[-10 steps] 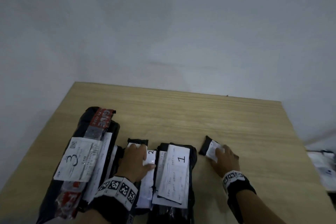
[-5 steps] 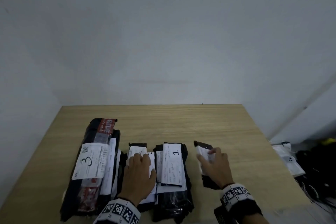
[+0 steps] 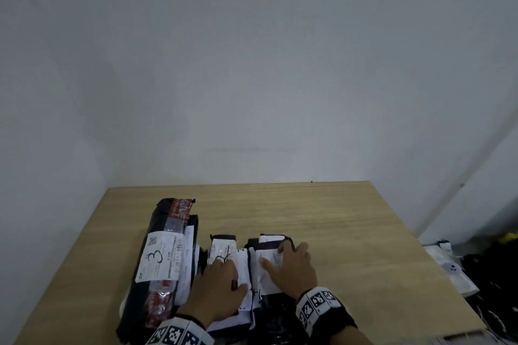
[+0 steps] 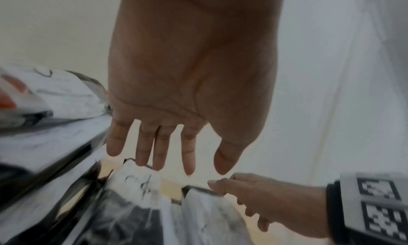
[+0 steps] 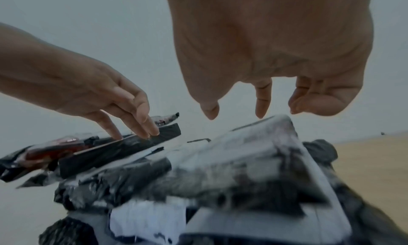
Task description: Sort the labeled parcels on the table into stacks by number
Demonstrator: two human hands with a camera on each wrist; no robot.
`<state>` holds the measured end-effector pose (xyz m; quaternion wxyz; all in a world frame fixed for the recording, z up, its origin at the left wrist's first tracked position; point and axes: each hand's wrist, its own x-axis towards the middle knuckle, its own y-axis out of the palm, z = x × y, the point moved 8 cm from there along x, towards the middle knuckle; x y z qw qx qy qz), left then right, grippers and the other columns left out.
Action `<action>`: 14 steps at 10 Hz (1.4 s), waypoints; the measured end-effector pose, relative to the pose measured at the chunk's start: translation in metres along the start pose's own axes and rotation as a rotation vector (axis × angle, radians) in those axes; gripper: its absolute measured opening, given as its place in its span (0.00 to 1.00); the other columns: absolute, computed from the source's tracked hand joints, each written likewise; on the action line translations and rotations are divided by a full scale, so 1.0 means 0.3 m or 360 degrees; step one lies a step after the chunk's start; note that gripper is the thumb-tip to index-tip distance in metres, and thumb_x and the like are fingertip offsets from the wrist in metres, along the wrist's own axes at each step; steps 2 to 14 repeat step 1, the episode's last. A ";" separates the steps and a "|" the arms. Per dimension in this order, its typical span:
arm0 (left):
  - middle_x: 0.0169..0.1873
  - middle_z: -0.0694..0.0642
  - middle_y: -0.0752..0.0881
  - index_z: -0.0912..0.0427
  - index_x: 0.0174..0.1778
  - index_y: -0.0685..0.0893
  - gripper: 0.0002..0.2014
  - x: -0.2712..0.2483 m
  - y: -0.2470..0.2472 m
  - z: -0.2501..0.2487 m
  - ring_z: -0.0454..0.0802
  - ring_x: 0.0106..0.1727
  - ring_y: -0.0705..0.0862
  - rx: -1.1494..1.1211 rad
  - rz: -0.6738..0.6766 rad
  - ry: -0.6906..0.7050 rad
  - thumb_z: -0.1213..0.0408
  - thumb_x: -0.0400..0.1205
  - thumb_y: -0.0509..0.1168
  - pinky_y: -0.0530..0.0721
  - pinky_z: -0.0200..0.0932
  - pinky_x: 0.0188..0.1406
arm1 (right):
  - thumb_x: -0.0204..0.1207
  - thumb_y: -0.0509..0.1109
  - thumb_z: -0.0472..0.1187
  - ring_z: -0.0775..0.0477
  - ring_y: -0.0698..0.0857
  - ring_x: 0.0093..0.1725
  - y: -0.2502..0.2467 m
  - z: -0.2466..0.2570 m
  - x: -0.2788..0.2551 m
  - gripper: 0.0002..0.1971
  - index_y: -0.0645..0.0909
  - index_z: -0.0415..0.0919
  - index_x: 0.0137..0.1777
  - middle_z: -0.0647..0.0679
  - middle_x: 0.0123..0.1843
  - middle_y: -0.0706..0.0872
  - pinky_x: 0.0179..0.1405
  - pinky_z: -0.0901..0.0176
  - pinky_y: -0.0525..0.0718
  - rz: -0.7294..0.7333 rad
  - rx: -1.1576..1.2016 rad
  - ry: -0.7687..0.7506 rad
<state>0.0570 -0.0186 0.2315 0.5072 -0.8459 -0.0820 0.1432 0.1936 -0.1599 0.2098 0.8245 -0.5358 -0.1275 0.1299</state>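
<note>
Three stacks of black parcels with white labels lie at the near side of the wooden table [image 3: 322,221]. The left stack [image 3: 159,258] shows a "3" label. My left hand [image 3: 221,274] rests flat on the middle stack [image 3: 224,246], fingers straight [image 4: 154,154]. A small black parcel with a white label [image 3: 270,245] lies on top of the right stack [image 3: 274,314]. My right hand [image 3: 288,263] lies over that small parcel. In the right wrist view its fingers [image 5: 262,98] point down just above the parcel [image 5: 260,144], loosely spread, gripping nothing.
The far half and right side of the table are bare wood. A grey wall stands behind the table. On the floor to the right lie white packets [image 3: 454,272] and dark items [image 3: 496,283].
My right hand carried the small parcel left from the bare table onto the right stack, covering its "1" label. The left hand stayed on the middle stack. The head view tilted up.
</note>
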 end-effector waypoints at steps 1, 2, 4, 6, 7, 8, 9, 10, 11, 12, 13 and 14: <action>0.54 0.48 0.79 0.50 0.48 0.77 0.12 -0.037 -0.041 -0.041 0.48 0.58 0.78 -0.0470 -0.0088 0.0097 0.45 0.81 0.61 0.79 0.49 0.62 | 0.79 0.61 0.63 0.44 0.78 0.51 -0.040 -0.022 -0.011 0.18 0.73 0.48 0.54 0.48 0.54 0.71 0.44 0.55 0.81 -0.0119 0.0314 -0.0062; 0.54 0.48 0.79 0.50 0.48 0.77 0.12 -0.037 -0.041 -0.041 0.48 0.58 0.78 -0.0470 -0.0088 0.0097 0.45 0.81 0.61 0.79 0.49 0.62 | 0.79 0.61 0.63 0.44 0.78 0.51 -0.040 -0.022 -0.011 0.18 0.73 0.48 0.54 0.48 0.54 0.71 0.44 0.55 0.81 -0.0119 0.0314 -0.0062; 0.54 0.48 0.79 0.50 0.48 0.77 0.12 -0.037 -0.041 -0.041 0.48 0.58 0.78 -0.0470 -0.0088 0.0097 0.45 0.81 0.61 0.79 0.49 0.62 | 0.79 0.61 0.63 0.44 0.78 0.51 -0.040 -0.022 -0.011 0.18 0.73 0.48 0.54 0.48 0.54 0.71 0.44 0.55 0.81 -0.0119 0.0314 -0.0062; 0.54 0.48 0.79 0.50 0.48 0.77 0.12 -0.037 -0.041 -0.041 0.48 0.58 0.78 -0.0470 -0.0088 0.0097 0.45 0.81 0.61 0.79 0.49 0.62 | 0.79 0.61 0.63 0.44 0.78 0.51 -0.040 -0.022 -0.011 0.18 0.73 0.48 0.54 0.48 0.54 0.71 0.44 0.55 0.81 -0.0119 0.0314 -0.0062; 0.54 0.48 0.79 0.50 0.48 0.77 0.12 -0.037 -0.041 -0.041 0.48 0.58 0.78 -0.0470 -0.0088 0.0097 0.45 0.81 0.61 0.79 0.49 0.62 | 0.79 0.61 0.63 0.44 0.78 0.51 -0.040 -0.022 -0.011 0.18 0.73 0.48 0.54 0.48 0.54 0.71 0.44 0.55 0.81 -0.0119 0.0314 -0.0062; 0.54 0.48 0.79 0.50 0.48 0.77 0.12 -0.037 -0.041 -0.041 0.48 0.58 0.78 -0.0470 -0.0088 0.0097 0.45 0.81 0.61 0.79 0.49 0.62 | 0.79 0.61 0.63 0.44 0.78 0.51 -0.040 -0.022 -0.011 0.18 0.73 0.48 0.54 0.48 0.54 0.71 0.44 0.55 0.81 -0.0119 0.0314 -0.0062; 0.54 0.48 0.79 0.50 0.48 0.77 0.12 -0.037 -0.041 -0.041 0.48 0.58 0.78 -0.0470 -0.0088 0.0097 0.45 0.81 0.61 0.79 0.49 0.62 | 0.79 0.61 0.63 0.44 0.78 0.51 -0.040 -0.022 -0.011 0.18 0.73 0.48 0.54 0.48 0.54 0.71 0.44 0.55 0.81 -0.0119 0.0314 -0.0062; 0.54 0.48 0.79 0.50 0.48 0.77 0.12 -0.037 -0.041 -0.041 0.48 0.58 0.78 -0.0470 -0.0088 0.0097 0.45 0.81 0.61 0.79 0.49 0.62 | 0.79 0.61 0.63 0.44 0.78 0.51 -0.040 -0.022 -0.011 0.18 0.73 0.48 0.54 0.48 0.54 0.71 0.44 0.55 0.81 -0.0119 0.0314 -0.0062; 0.54 0.48 0.79 0.50 0.48 0.77 0.12 -0.037 -0.041 -0.041 0.48 0.58 0.78 -0.0470 -0.0088 0.0097 0.45 0.81 0.61 0.79 0.49 0.62 | 0.79 0.61 0.63 0.44 0.78 0.51 -0.040 -0.022 -0.011 0.18 0.73 0.48 0.54 0.48 0.54 0.71 0.44 0.55 0.81 -0.0119 0.0314 -0.0062; 0.54 0.48 0.79 0.50 0.48 0.77 0.12 -0.037 -0.041 -0.041 0.48 0.58 0.78 -0.0470 -0.0088 0.0097 0.45 0.81 0.61 0.79 0.49 0.62 | 0.79 0.61 0.63 0.44 0.78 0.51 -0.040 -0.022 -0.011 0.18 0.73 0.48 0.54 0.48 0.54 0.71 0.44 0.55 0.81 -0.0119 0.0314 -0.0062; 0.54 0.48 0.79 0.50 0.48 0.77 0.12 -0.037 -0.041 -0.041 0.48 0.58 0.78 -0.0470 -0.0088 0.0097 0.45 0.81 0.61 0.79 0.49 0.62 | 0.79 0.61 0.63 0.44 0.78 0.51 -0.040 -0.022 -0.011 0.18 0.73 0.48 0.54 0.48 0.54 0.71 0.44 0.55 0.81 -0.0119 0.0314 -0.0062; 0.54 0.48 0.79 0.50 0.48 0.77 0.12 -0.037 -0.041 -0.041 0.48 0.58 0.78 -0.0470 -0.0088 0.0097 0.45 0.81 0.61 0.79 0.49 0.62 | 0.79 0.61 0.63 0.44 0.78 0.51 -0.040 -0.022 -0.011 0.18 0.73 0.48 0.54 0.48 0.54 0.71 0.44 0.55 0.81 -0.0119 0.0314 -0.0062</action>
